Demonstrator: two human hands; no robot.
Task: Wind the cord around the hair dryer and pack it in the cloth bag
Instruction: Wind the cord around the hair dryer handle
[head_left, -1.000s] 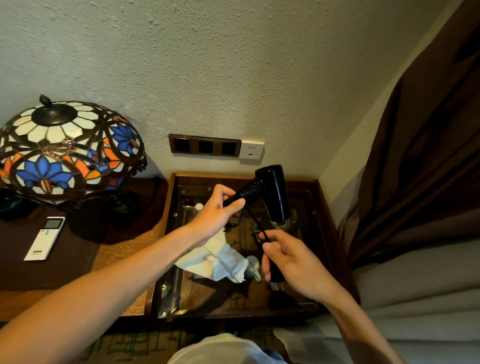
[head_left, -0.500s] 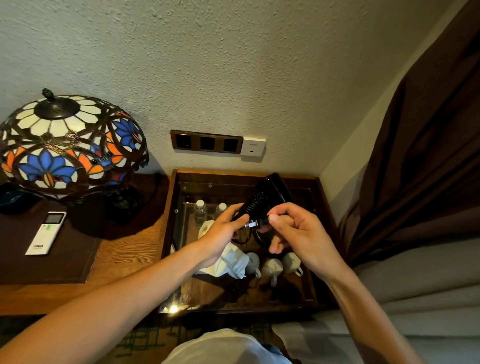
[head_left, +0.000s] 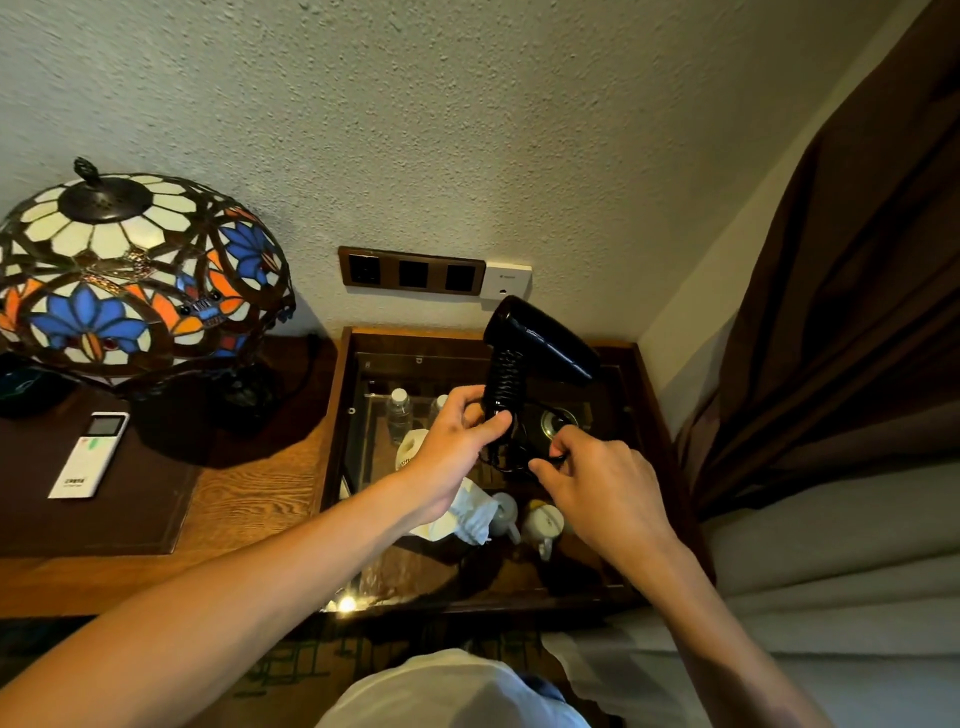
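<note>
The black hair dryer (head_left: 540, 343) is being held in the air above the glass-topped cabinet (head_left: 641, 415), nozzle pointing right, handle pointing down. The coiled cord (head_left: 505, 375) is sitting wound around the handle. The left hand (head_left: 451, 447) is gripping the handle base, its grip pressed together on it. The right hand (head_left: 597, 483) is pinching the loose cord end just below the handle. A white cloth bag (head_left: 467, 514) is lying on the glass beneath the left wrist. A stained-glass lamp (head_left: 130, 275) and a remote (head_left: 89, 454) are resting on the table (head_left: 249, 488) to the left.
</note>
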